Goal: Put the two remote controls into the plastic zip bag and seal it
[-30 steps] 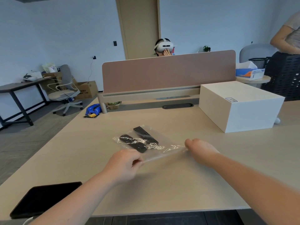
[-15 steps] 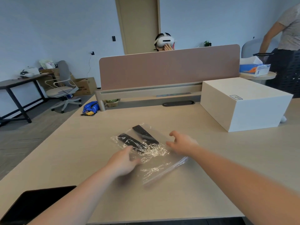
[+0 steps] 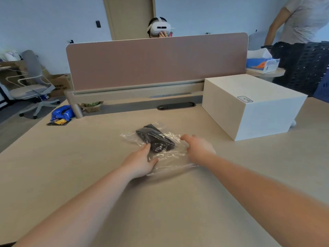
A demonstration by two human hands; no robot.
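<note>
A clear plastic zip bag [image 3: 171,158] lies crumpled on the light wooden table [image 3: 160,207]. Inside it two black remote controls [image 3: 154,139] lie close side by side, pointing away to the left. My left hand [image 3: 139,162] holds the bag's near left part, its thumb against the near end of the remotes. On the bag's right side rests my right hand [image 3: 199,148], fingers spread and empty. Whether the bag's near edge is sealed cannot be made out.
A white box [image 3: 252,107] stands to the right, a hand's width from the bag. A pink divider panel [image 3: 156,63] closes the table's far side, with a person in a headset behind it. A blue packet [image 3: 61,114] lies far left. Another person stands at the far right.
Both hands let go of the bag's near edge and moved forward onto the bag. The two remotes, spread apart before, now lie pushed together. The view has come closer.
</note>
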